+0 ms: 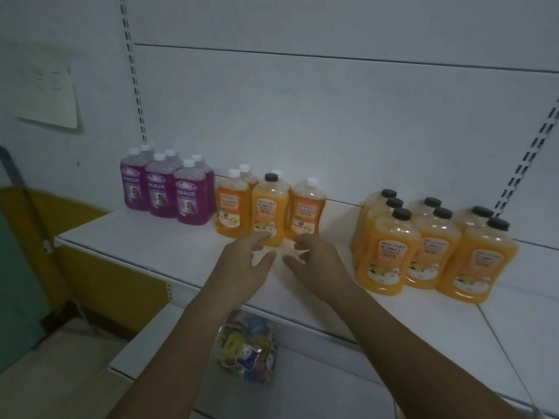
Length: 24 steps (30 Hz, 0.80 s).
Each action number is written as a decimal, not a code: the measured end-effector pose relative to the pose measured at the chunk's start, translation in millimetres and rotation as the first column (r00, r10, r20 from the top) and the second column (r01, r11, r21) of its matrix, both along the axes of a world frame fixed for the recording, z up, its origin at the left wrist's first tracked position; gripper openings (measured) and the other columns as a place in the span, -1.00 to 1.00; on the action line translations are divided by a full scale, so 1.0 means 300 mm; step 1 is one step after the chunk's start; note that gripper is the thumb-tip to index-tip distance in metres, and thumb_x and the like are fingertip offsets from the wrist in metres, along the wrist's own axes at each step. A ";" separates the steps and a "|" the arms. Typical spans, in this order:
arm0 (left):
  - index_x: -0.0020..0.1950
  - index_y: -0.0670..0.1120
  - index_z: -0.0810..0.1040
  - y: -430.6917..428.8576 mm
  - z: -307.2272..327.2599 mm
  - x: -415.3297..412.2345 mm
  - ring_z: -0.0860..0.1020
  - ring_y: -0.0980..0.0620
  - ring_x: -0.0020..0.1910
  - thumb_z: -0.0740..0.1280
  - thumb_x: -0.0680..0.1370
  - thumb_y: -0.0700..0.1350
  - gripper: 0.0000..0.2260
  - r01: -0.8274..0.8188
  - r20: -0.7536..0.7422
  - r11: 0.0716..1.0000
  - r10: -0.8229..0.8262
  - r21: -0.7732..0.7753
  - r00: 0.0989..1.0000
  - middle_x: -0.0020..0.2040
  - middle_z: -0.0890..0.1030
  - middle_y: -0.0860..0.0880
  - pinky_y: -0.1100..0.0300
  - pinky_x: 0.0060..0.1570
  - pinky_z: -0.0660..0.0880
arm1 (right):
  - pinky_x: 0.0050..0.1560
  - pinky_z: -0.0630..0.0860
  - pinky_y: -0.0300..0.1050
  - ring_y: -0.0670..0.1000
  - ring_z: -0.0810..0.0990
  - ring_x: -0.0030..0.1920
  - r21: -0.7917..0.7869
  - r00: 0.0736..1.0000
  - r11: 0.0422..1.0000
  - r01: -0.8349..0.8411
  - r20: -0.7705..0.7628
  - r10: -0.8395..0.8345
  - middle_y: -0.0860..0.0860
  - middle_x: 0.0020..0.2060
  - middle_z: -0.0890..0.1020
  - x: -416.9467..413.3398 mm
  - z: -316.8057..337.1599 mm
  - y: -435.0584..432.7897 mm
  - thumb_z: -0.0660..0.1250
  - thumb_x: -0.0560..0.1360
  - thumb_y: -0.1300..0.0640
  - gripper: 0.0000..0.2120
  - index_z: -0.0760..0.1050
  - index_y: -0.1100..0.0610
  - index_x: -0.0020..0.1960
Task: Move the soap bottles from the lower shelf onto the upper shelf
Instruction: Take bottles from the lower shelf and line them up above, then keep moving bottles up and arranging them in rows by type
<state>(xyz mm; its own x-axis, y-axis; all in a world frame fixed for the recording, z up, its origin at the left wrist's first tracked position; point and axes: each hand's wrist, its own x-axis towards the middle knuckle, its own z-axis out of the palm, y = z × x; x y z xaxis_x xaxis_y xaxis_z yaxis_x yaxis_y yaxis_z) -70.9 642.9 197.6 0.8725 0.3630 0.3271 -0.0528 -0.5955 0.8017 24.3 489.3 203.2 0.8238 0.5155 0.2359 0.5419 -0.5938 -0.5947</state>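
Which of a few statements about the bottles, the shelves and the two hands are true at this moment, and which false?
1. The purple plastic bottles with white caps stand leftmost on the white upper shelf. True.
2. The left hand grips the black-capped orange bottle in the middle group. False: its fingers are spread open near the base, holding nothing.
3. The right hand holds nothing. True.
4. The clear bag of colourful packets lies on the upper shelf. False: it lies on the lower shelf.

Label print on the orange soap bottles point(388, 252) blurs past reading. One white cap point(276, 173) peeks behind the black-capped bottle point(270, 210), its body hidden.
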 end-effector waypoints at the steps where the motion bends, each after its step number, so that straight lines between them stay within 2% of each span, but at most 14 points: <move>1: 0.40 0.08 0.54 -0.036 0.006 -0.032 0.57 0.27 0.21 0.39 0.63 -0.02 -0.67 0.022 0.020 1.000 -0.022 0.008 1.000 0.29 0.60 0.19 0.22 0.29 0.54 | 0.20 0.54 -0.17 -0.09 0.60 0.15 0.033 0.999 0.999 -0.004 0.034 0.002 -0.08 0.23 0.61 -0.044 0.010 -0.062 0.39 0.59 -0.07 -0.55 0.47 0.05 0.42; 3: 0.28 0.11 0.62 -0.131 0.026 -0.101 0.59 0.35 0.11 0.39 0.62 -0.01 -0.77 0.091 0.040 0.996 -0.092 0.009 0.995 0.14 0.65 0.28 0.43 0.15 0.53 | 0.17 0.57 -0.18 -0.19 0.60 0.08 0.136 0.996 0.989 -0.049 0.083 0.038 -0.17 0.15 0.63 -0.141 0.017 -0.201 0.38 0.57 -0.11 -0.60 0.51 0.00 0.36; 4: 0.22 0.13 0.65 -0.183 0.031 -0.135 0.60 0.35 0.09 0.39 0.62 -0.01 -0.82 0.136 0.044 0.991 -0.136 0.006 0.990 0.08 0.67 0.29 0.46 0.10 0.52 | 0.15 0.56 -0.22 -0.21 0.60 0.07 0.182 0.995 0.981 -0.062 0.094 0.046 -0.21 0.11 0.64 -0.181 0.010 -0.278 0.37 0.56 -0.14 -0.62 0.54 -0.02 0.32; 7: 0.13 0.12 0.69 -0.363 0.029 -0.210 0.64 0.27 0.07 0.39 0.62 0.03 -0.87 0.313 -0.036 0.950 -0.313 0.005 0.949 0.03 0.69 0.29 0.37 0.10 0.54 | 0.10 0.54 -0.33 -0.22 0.63 0.07 0.251 0.994 0.967 -0.027 0.108 0.000 -0.29 0.02 0.66 -0.306 -0.014 -0.515 0.31 0.54 -0.24 -0.67 0.59 -0.10 0.20; 9: 0.10 0.09 0.70 -0.495 0.007 -0.229 0.64 0.23 0.06 0.40 0.60 0.01 -0.88 0.430 -0.075 0.903 -0.427 0.017 0.901 0.00 0.70 0.25 0.29 0.09 0.55 | 0.07 0.52 -0.36 -0.22 0.65 0.07 0.270 0.995 0.962 0.031 0.080 -0.055 -0.28 0.00 0.68 -0.379 -0.037 -0.665 0.32 0.55 -0.25 -0.74 0.60 -0.16 0.13; 10: 0.09 0.09 0.70 -0.563 -0.010 -0.231 0.64 0.23 0.06 0.41 0.60 0.01 -0.89 0.492 -0.094 0.870 -0.488 0.027 0.868 0.00 0.70 0.23 0.27 0.08 0.55 | 0.06 0.50 -0.39 -0.23 0.65 0.06 0.268 0.994 0.961 0.073 0.061 -0.092 -0.28 -0.01 0.68 -0.410 -0.062 -0.739 0.31 0.50 -0.30 -0.71 0.60 -0.19 0.10; 13: 0.13 0.23 0.64 -0.773 -0.083 -0.221 0.59 0.30 0.13 0.41 0.58 0.13 -0.86 0.623 -0.218 0.782 -0.608 0.001 0.763 0.10 0.67 0.25 0.34 0.18 0.48 | 0.08 0.48 -0.43 -0.31 0.62 0.06 0.273 0.979 0.942 0.193 0.012 -0.204 -0.33 -0.02 0.68 -0.494 -0.134 -0.927 0.25 0.40 -0.48 -0.59 0.60 -0.28 0.07; 16: 0.19 0.43 0.51 -0.979 -0.204 -0.170 0.54 0.36 0.19 0.42 0.55 0.20 -0.76 0.708 -0.321 0.706 -0.676 -0.021 0.664 0.21 0.58 0.37 0.28 0.28 0.48 | 0.00 0.48 -0.49 -0.34 0.61 0.06 0.255 0.944 0.909 0.330 -0.066 -0.324 -0.34 0.02 0.65 -0.509 -0.257 -1.116 0.34 0.47 -0.38 -0.75 0.57 -0.32 0.08; 18: 0.17 0.59 0.38 -1.115 -0.311 -0.121 0.51 0.33 0.24 0.39 0.53 0.27 -0.69 0.746 -0.419 0.665 -0.681 -0.011 0.601 0.28 0.49 0.41 0.21 0.31 0.49 | 0.01 0.50 -0.42 -0.34 0.57 0.10 0.176 0.909 0.895 0.411 -0.153 -0.388 -0.38 0.04 0.62 -0.488 -0.364 -1.265 0.20 0.42 -0.55 -0.59 0.53 -0.36 0.09; 20: 0.34 0.50 0.32 -1.253 -0.430 -0.072 0.49 0.26 0.30 0.33 0.49 0.39 -0.57 0.761 -0.502 0.647 -0.644 0.045 0.577 0.37 0.45 0.37 0.14 0.31 0.51 | 0.12 0.50 -0.31 -0.30 0.53 0.14 0.056 0.864 0.873 0.485 -0.190 -0.467 -0.39 0.16 0.52 -0.467 -0.492 -1.418 0.09 0.40 -0.61 -0.38 0.45 -0.28 0.28; 22: 0.49 0.33 0.27 -1.391 -0.541 -0.029 0.47 0.19 0.37 0.30 0.48 0.44 -0.38 0.766 -0.567 0.636 -0.600 0.090 0.564 0.46 0.41 0.29 0.17 0.33 0.48 | 0.22 0.47 -0.23 -0.19 0.50 0.24 -0.052 0.790 0.828 0.558 -0.272 -0.549 -0.23 0.30 0.48 -0.449 -0.610 -1.556 0.20 0.44 -0.50 -0.29 0.40 -0.11 0.45; 24: 0.52 0.20 0.26 -1.518 -0.630 0.020 0.46 0.12 0.38 0.32 0.50 0.39 -0.35 0.766 -0.608 0.635 -0.571 0.100 0.552 0.48 0.41 0.18 0.21 0.27 0.46 | 0.30 0.48 -0.12 -0.04 0.49 0.34 -0.091 0.727 0.780 0.619 -0.310 -0.613 -0.09 0.38 0.48 -0.428 -0.718 -1.676 0.32 0.48 -0.38 -0.28 0.37 0.00 0.50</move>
